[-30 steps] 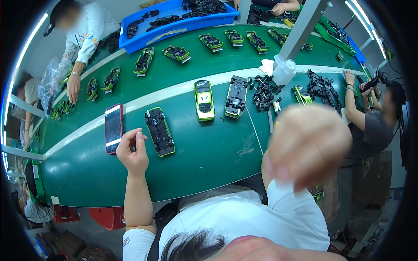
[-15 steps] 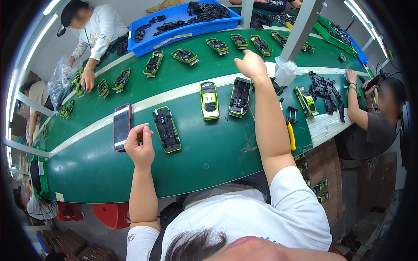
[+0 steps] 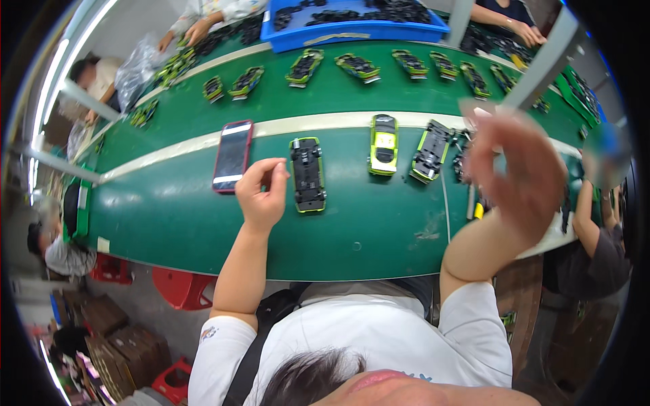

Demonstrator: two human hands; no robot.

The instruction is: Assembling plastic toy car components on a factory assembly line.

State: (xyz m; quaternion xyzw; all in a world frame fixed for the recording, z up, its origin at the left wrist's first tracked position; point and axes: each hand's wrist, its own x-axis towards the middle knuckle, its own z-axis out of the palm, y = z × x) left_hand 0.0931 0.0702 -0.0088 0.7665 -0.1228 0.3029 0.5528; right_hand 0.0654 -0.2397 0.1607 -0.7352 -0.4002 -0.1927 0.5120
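My left hand (image 3: 263,195) is curled closed above the green table, between a phone (image 3: 232,155) in a red case and an upside-down toy car (image 3: 308,176) with a black underside. Whatever may be inside its fingers is hidden. My right hand (image 3: 518,169) is raised on the right and smeared by motion, so its fingers are unclear. Left of it, a lime-green toy car (image 3: 384,145) stands on its wheels. Beside that, another toy car (image 3: 431,152) lies bottom up and tilted. A yellow-handled tool (image 3: 479,211) shows partly below my right hand.
Across a pale strip, several overturned toy cars (image 3: 357,66) form a row. Behind them stands a blue bin (image 3: 359,34) of black parts. A grey post (image 3: 545,57) rises at the far right. Other people work around the table; red stools (image 3: 179,287) stand below its edge.
My right hand has drawn back from the far row of cars and swung right and nearer. My left hand stays curled beside the overturned car. The whole view has shifted.
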